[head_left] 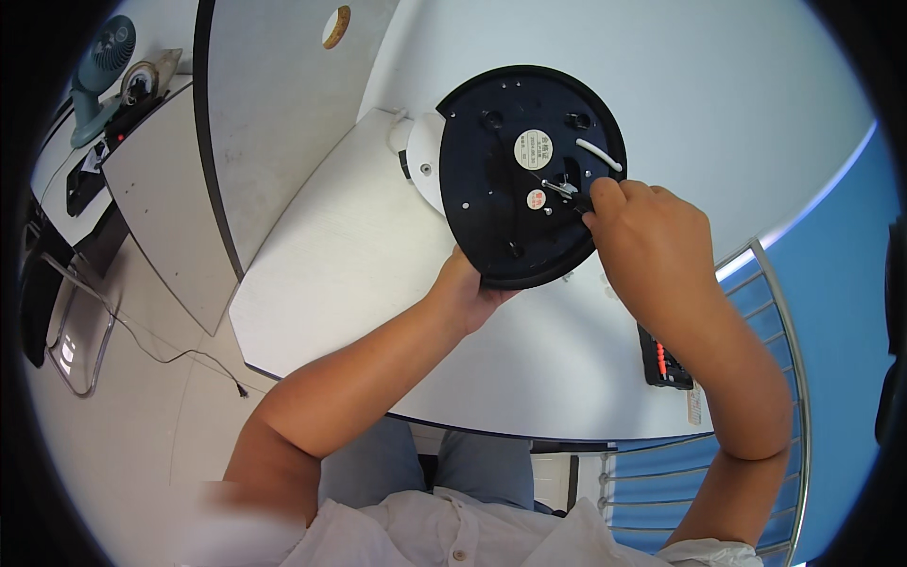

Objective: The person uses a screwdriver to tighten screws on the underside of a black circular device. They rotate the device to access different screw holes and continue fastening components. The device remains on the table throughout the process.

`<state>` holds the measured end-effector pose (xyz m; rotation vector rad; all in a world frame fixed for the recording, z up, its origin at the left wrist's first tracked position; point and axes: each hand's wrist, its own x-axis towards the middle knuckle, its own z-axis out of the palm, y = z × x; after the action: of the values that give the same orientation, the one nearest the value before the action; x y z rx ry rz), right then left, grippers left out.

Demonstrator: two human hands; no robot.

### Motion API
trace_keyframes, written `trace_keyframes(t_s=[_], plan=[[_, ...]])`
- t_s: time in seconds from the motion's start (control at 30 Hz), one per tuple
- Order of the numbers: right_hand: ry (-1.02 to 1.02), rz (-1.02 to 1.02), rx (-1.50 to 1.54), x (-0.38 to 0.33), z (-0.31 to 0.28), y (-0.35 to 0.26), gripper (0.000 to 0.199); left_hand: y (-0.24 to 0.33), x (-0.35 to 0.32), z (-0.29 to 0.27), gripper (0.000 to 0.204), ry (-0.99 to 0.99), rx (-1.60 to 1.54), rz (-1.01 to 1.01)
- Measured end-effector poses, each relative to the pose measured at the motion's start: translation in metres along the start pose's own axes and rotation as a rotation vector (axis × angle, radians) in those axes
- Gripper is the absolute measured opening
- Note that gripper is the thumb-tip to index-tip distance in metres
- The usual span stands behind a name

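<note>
A large round black base (491, 227), flat along its left side, is tilted up above the white table with its underside facing me. Two round stickers, several screws and a short white tube or cord show on it. My left hand (472, 293) supports its lower edge, with most fingers hidden behind it. Over the right part of the base, my right hand (652, 222) is closed around the dark handle of a slim metal-tipped tool (559, 189). The metal tip points left, at or close to the surface beside the lower sticker; whether it touches cannot be told.
A white rounded part (430, 156) shows behind the base. Near the table's right edge lies a black case (666, 364) with orange-red pieces. A grey partition (274, 123) borders the table (331, 274) on the left; a metal rail (798, 378) stands at right. Farther left is a fan (99, 71).
</note>
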<state>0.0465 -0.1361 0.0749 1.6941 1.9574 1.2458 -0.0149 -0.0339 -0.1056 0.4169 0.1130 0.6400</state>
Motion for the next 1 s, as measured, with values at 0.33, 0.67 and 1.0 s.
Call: trace_keyframes(t_s=[0.33,0.67,1.0], plan=[[-0.216,0.269,0.162,-0.003,-0.002,-0.009,0.020,-0.001,0.004,-0.007,0.040,0.010,-0.052,0.012],[0.155,0.152,0.200,-0.028,0.001,-0.001,0.018,-0.003,0.002,-0.004,0.043,0.033,-0.063,0.024],[0.206,0.108,0.181,-0.032,0.013,-0.002,0.018,-0.003,0.003,-0.005,0.045,0.024,-0.072,0.012]])
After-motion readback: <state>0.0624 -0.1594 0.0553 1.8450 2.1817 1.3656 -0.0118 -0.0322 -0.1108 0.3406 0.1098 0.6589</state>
